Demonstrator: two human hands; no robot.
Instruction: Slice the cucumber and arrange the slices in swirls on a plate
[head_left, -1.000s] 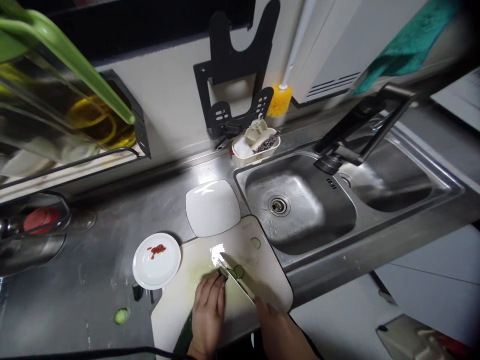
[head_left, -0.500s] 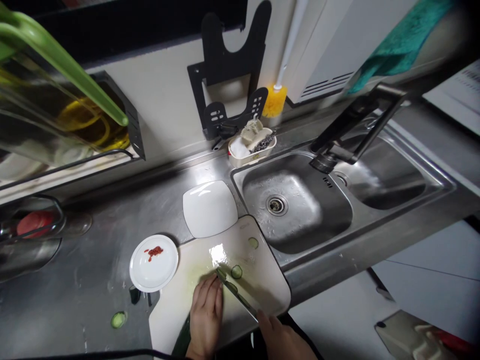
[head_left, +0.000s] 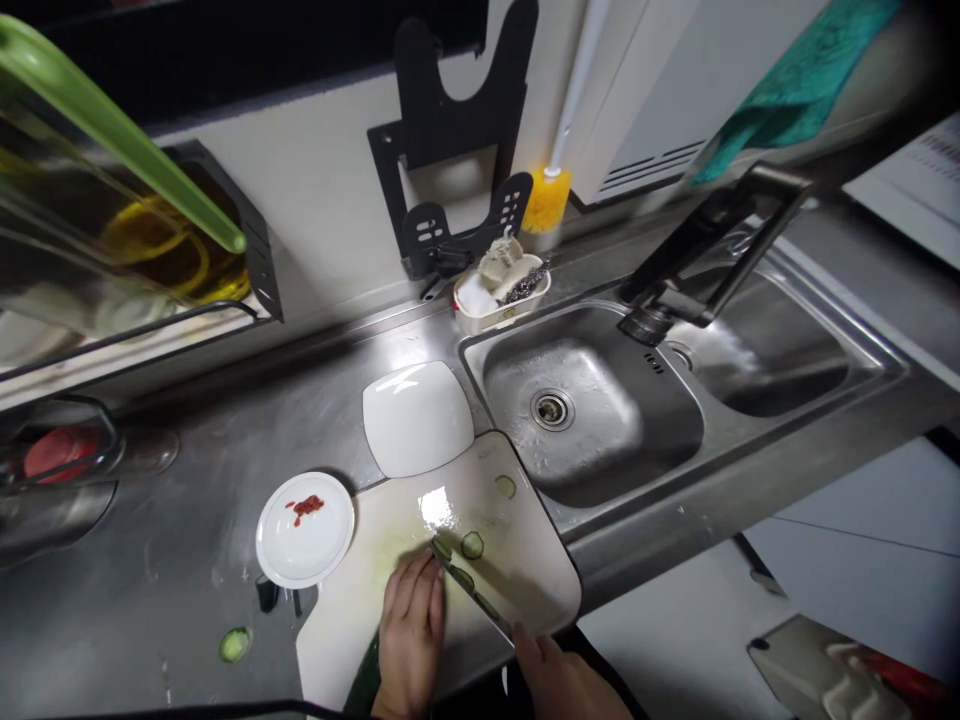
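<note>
My left hand (head_left: 409, 635) lies with fingers together pressed on a dark green cucumber (head_left: 367, 680) on the white cutting board (head_left: 525, 560). My right hand (head_left: 555, 680) grips a knife (head_left: 469, 590) whose blade stands edge-down right beside my left fingertips. Cut cucumber slices lie by the blade: one slice (head_left: 472, 545) just to its right and another slice (head_left: 505, 487) near the board's far corner.
A round white plate (head_left: 304, 545) with red bits sits left of the board, a square white plate (head_left: 417, 420) behind it. A stray cucumber slice (head_left: 234, 644) lies on the steel counter. The double sink (head_left: 600, 420) and its tap (head_left: 697, 270) are to the right.
The knife blade has tipped from lying flatter to standing edge-down against the cucumber end, and a fresh slice lies by it. The view shifted slightly.
</note>
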